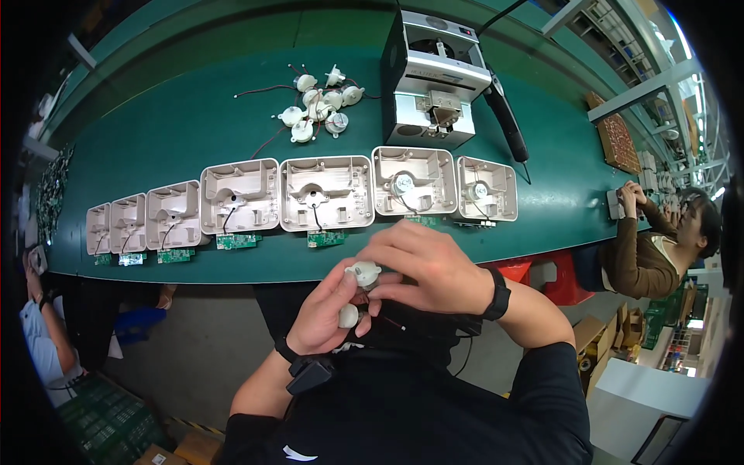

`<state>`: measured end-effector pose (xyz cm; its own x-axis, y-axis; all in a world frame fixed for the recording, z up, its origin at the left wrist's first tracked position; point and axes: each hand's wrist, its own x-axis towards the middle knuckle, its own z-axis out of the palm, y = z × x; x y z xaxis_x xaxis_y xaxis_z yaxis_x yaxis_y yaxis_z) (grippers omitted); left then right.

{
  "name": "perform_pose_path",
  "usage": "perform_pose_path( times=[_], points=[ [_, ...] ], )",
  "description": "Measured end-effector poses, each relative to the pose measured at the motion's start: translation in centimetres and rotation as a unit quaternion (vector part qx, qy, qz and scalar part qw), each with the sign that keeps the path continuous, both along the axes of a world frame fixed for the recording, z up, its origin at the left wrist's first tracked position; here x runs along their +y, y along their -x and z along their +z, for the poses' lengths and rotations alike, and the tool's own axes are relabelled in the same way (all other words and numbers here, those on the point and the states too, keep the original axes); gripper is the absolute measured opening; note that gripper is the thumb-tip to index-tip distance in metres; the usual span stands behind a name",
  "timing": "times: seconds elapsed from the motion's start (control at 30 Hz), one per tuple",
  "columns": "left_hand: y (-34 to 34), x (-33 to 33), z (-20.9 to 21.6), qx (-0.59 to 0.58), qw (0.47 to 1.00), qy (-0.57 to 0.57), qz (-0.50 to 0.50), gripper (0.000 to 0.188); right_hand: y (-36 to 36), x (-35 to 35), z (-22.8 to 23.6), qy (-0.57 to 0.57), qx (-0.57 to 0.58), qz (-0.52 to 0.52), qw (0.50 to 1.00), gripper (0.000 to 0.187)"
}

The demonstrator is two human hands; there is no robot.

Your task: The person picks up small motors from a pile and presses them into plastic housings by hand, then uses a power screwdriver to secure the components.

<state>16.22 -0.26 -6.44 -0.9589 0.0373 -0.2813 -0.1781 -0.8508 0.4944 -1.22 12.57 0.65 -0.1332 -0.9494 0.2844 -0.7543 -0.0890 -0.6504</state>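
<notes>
Over the table's near edge, my left hand (319,316) is closed around two small round white buzzers. The upper buzzer (363,273) has mounting ears and sits between my thumb and fingers; the lower buzzer (349,315) lies against the palm. My right hand (430,267) comes in from the right, its thumb and fingers closed about the upper buzzer's side. A thin dark wire with a small pale end hangs below the hands. Beyond them stands a row of open beige housings (326,222). Round discs sit in the two rightmost: a disc (403,184) and another disc (480,191).
Loose white buzzers (318,111) with red and black wires lie piled at the back. A silver-black machine (438,77) stands right of them, beside a black pen-shaped tool (505,116). Green circuit boards (325,239) edge the housings. Co-workers (659,240) sit at both sides.
</notes>
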Motion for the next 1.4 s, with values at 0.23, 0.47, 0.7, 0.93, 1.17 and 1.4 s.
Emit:
perform_pose_path(
  times=[0.23, 0.47, 0.7, 0.93, 1.17, 1.4],
  points=[
    [-0.3, -0.6, -0.4, 0.000, 0.999, 0.008, -0.053, 0.041, -0.2, 0.4, -0.7, 0.005, -0.014, 0.032, 0.999, 0.046],
    [-0.3, -1.1, 0.9, -0.016, 0.999, 0.049, -0.009, 0.036, -0.5, 0.3, -1.7, 0.024, -0.055, 0.029, 0.998, 0.047],
    [-1.2, -1.0, 0.4, -0.039, 0.997, 0.064, 0.031, 0.032, -1.4, -0.7, -0.3, 0.036, 0.087, 0.028, 0.995, 0.047],
    [-3.4, -2.1, 0.4, -0.034, 0.994, 0.062, 0.078, 0.034, -2.4, -3.5, 0.6, 0.042, 0.198, 0.101, 0.974, 0.039],
    [-6.5, -3.6, 1.6, -0.212, 0.965, -0.084, 0.133, 0.036, -0.3, -8.8, 0.0, 0.058, 0.143, -0.012, 0.988, 0.029],
    [-9.1, -2.5, -1.6, -0.219, 0.962, -0.071, 0.148, 0.032, 0.6, -10.7, -1.3, -0.014, 0.210, -0.033, 0.977, 0.027]
  ],
)
